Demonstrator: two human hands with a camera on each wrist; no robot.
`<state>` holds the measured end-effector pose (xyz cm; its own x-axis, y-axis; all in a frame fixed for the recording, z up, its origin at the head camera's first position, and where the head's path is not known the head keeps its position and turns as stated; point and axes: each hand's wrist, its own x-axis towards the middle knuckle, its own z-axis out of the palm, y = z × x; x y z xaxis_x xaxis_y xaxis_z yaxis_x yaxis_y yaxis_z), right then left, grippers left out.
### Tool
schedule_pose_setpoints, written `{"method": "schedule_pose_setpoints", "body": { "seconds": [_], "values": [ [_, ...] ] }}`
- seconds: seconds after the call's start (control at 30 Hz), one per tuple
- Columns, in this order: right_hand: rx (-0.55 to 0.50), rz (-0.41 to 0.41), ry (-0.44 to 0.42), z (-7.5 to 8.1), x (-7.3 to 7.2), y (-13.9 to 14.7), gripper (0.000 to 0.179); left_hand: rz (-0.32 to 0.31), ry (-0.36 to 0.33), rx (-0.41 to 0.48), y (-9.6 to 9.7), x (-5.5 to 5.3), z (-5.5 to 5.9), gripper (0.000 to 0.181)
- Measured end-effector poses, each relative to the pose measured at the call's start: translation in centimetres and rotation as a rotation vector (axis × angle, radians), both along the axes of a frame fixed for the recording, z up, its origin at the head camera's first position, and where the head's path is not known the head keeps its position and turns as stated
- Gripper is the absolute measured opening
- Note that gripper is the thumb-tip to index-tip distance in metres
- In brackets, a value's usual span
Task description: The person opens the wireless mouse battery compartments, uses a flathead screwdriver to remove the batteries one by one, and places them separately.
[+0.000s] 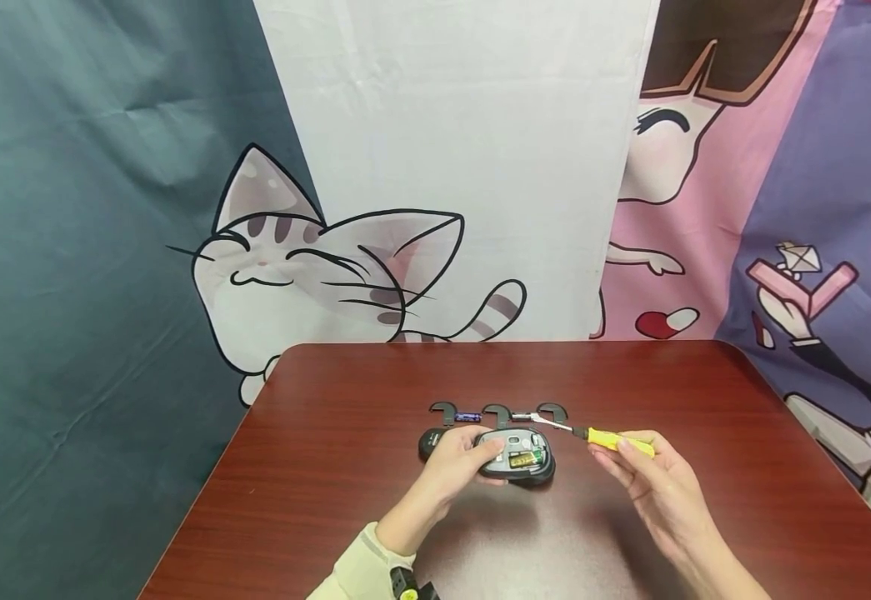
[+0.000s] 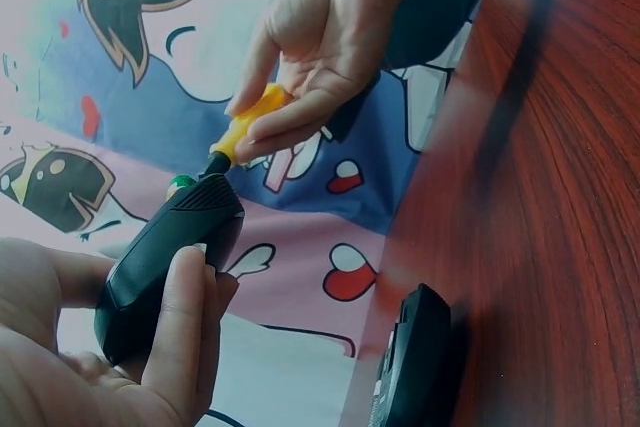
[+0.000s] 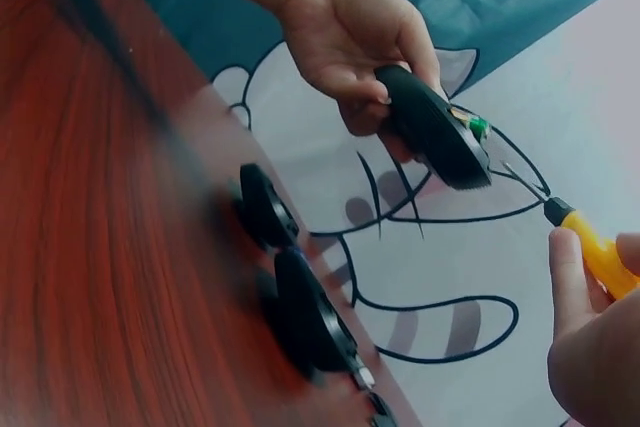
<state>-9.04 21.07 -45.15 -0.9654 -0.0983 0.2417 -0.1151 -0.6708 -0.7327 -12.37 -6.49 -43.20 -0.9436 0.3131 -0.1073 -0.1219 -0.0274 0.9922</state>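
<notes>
My left hand (image 1: 452, 463) grips a black computer mouse (image 1: 497, 472) above the table, its grey underside turned up. The battery bay is uncovered, and a green and gold battery (image 1: 525, 459) shows in it. In the right wrist view the battery's green end (image 3: 479, 128) stands up past the mouse body. A screwdriver with a yellow handle (image 1: 618, 440) is held between the thumb and fingers of my right hand (image 1: 668, 492). Its thin metal shaft (image 3: 525, 181) points left towards the mouse, with the tip near the battery end.
Two more black mice (image 3: 268, 209) (image 3: 308, 307) lie on the brown table (image 1: 315, 492). Behind them are several dark hook-shaped covers (image 1: 497, 414), a blue battery (image 1: 468, 417) and a silver one (image 1: 523, 417). A cartoon curtain (image 1: 465, 125) hangs past the far edge.
</notes>
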Motion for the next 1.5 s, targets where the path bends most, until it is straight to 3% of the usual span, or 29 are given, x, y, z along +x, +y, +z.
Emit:
{"method": "schedule_pose_setpoints", "body": {
  "seconds": [0.27, 0.43, 0.53, 0.7, 0.97, 1.1, 1.37, 1.5],
  "values": [
    [0.173, -0.046, 0.009, 0.1, -0.3, 0.7, 0.024, -0.001, 0.008, -0.018, 0.1, -0.1, 0.0, 0.034],
    [0.297, -0.105, -0.045, 0.1, -0.4, 0.8, 0.015, -0.010, 0.003, -0.010, 0.1, -0.1, -0.2, 0.034],
    [0.302, -0.110, -0.070, 0.1, -0.5, 1.1, 0.014, -0.014, -0.002, 0.000, 0.1, -0.1, -0.3, 0.034],
    [0.274, -0.052, -0.061, 0.3, -0.6, 1.8, 0.017, -0.010, 0.006, -0.002, 0.1, -0.3, -0.2, 0.036],
    [0.397, -0.048, -0.074, 0.3, -1.6, 2.5, 0.014, -0.013, 0.007, -0.023, 0.1, -0.6, -0.2, 0.036],
    [0.584, -0.104, -0.094, 0.0, -2.1, 2.8, 0.029, -0.012, -0.007, -0.022, 0.2, -0.6, -0.3, 0.037],
    [1.252, -0.269, -0.159, 0.1, -3.3, 4.1, 0.047, -0.022, -0.016, -0.013, 0.2, -0.6, -0.8, 0.038],
    [1.450, -0.318, -0.154, -0.1, -3.9, 4.8, 0.048, -0.039, -0.011, -0.010, 0.1, -0.8, -1.2, 0.038]
  ]
}}
